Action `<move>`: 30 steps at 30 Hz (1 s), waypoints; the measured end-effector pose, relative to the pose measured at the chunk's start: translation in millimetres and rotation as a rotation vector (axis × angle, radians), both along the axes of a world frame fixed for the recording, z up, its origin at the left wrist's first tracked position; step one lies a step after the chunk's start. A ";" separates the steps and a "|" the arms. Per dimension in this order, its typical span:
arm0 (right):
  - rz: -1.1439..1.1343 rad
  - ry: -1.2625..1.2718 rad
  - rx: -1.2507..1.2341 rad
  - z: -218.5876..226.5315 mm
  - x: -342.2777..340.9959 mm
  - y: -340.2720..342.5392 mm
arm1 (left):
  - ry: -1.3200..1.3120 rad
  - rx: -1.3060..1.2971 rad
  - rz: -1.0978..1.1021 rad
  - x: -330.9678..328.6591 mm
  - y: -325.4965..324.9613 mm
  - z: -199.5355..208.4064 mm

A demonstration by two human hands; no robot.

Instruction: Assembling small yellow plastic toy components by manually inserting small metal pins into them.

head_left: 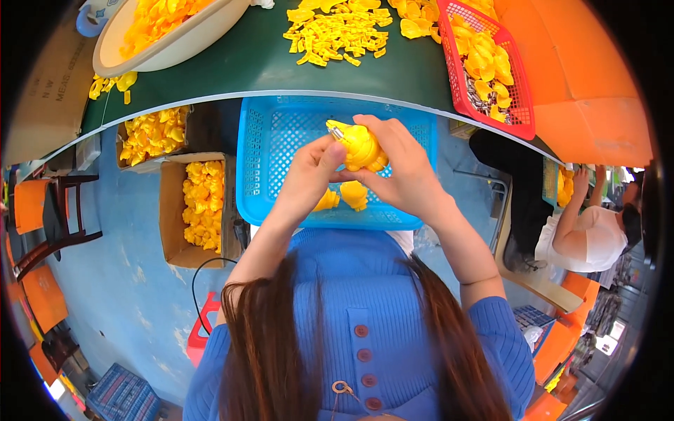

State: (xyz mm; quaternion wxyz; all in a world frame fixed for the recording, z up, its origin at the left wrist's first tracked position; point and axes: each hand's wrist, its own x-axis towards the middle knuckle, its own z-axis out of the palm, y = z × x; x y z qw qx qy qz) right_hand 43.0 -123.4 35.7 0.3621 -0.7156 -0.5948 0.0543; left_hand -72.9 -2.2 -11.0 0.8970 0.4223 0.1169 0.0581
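Note:
Above a blue plastic basket [247, 158], both hands meet at a yellow molded plastic piece [364, 150]. My right hand [406, 167] is closed round its right side, with fingers over the top and thumb below. The thumb and fingers of my left hand [309, 175] pinch at its upper left, by a small silver metal part [337, 133]. Whether that metal part is fixed in the yellow piece I cannot tell. Under my hands, a yellow piece [354, 196] and another yellow piece [326, 201] lie in the basket. My hands partly hide the held piece.
The green table [253, 74] bears small yellow strips [337, 31], a cream basin [168, 59] of yellow parts and a red basket [525, 105] with yellow and metal parts. Cardboard boxes [170, 210] of yellow pieces stand at left. At right, another person [590, 235] handles yellow parts.

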 end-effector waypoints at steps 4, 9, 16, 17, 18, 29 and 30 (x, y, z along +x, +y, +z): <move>-0.003 0.025 0.003 2.9 3.7 -3.8 | -0.115 0.350 0.303 4.2 -12.3 7.3; -0.033 0.140 0.042 8.9 -7.1 -5.5 | -0.189 0.352 0.353 1.7 -12.4 4.3; -0.024 0.225 0.132 -6.2 -6.5 -18.3 | -0.204 0.199 0.421 -1.1 -11.7 -3.6; -0.028 0.223 0.135 -8.1 -6.7 -19.5 | -0.203 0.255 0.369 -2.1 -9.0 2.3; -0.016 0.376 0.152 -10.0 -7.2 -20.7 | -0.201 0.311 0.317 -2.4 -6.9 7.1; 0.072 0.208 0.180 4.9 -4.2 -9.4 | -0.204 0.686 0.346 -4.4 -14.1 6.3; 0.053 0.224 0.175 -0.2 -5.0 -7.0 | -0.181 0.772 0.365 -2.7 -18.4 5.7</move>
